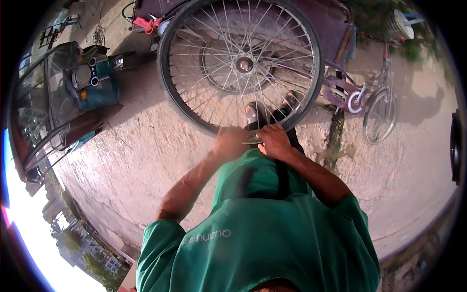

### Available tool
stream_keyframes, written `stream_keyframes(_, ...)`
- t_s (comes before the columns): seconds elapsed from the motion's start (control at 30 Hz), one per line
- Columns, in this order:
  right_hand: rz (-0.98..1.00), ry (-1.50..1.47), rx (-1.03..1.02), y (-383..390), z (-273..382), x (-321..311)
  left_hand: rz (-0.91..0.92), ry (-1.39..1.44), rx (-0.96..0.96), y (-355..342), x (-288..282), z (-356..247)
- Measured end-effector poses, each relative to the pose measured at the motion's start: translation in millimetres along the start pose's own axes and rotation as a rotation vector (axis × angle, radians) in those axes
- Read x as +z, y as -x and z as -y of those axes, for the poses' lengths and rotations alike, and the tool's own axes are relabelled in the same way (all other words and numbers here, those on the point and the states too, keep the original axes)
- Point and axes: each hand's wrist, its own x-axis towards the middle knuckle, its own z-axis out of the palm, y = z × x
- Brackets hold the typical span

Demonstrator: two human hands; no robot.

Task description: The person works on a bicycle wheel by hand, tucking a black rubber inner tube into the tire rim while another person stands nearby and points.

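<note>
A spoked wheel [244,64] with a black tyre [166,80] stands before me, its hub facing up. My left hand [230,144] grips the tyre at its near edge, fingers curled over it. Right beside it, my right hand [275,141] is closed on the same stretch of tyre, with its thumb and fingertips bent in. Between the two hands the tyre edge looks pulled away from the rim, though the fingers hide much of it. Below the wheel my sandalled feet [251,113] show through the spokes.
Behind the wheel is a purple cart [335,29] with a red trigger tool [146,24] on a green hose at its left. A three-wheeled vehicle [73,92] with a windscreen is parked at left. A bicycle wheel [381,117] stands at right on the rough concrete ground [121,180].
</note>
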Motion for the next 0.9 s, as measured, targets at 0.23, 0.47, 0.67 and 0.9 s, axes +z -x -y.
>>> stream_keyframes(0.23, -0.128, -0.041, 0.007, 4, 6, 4, -0.091, -0.044, -0.088, 20, 16, 21)
stream_keyframes(0.47, -0.123, -0.074, -0.021, 10, 10, -15, -0.167, 0.013, -0.099, 47, 24, -1)
stream_keyframes(0.67, 0.008, -0.074, -0.014, 6, 3, -28, -0.113, 0.079, -0.151, 39, 17, -5)
stream_keyframes(0.9, 0.088, -0.100, 0.008, -11, 0, -38, -0.070, 0.113, -0.152, 30, 10, 3)
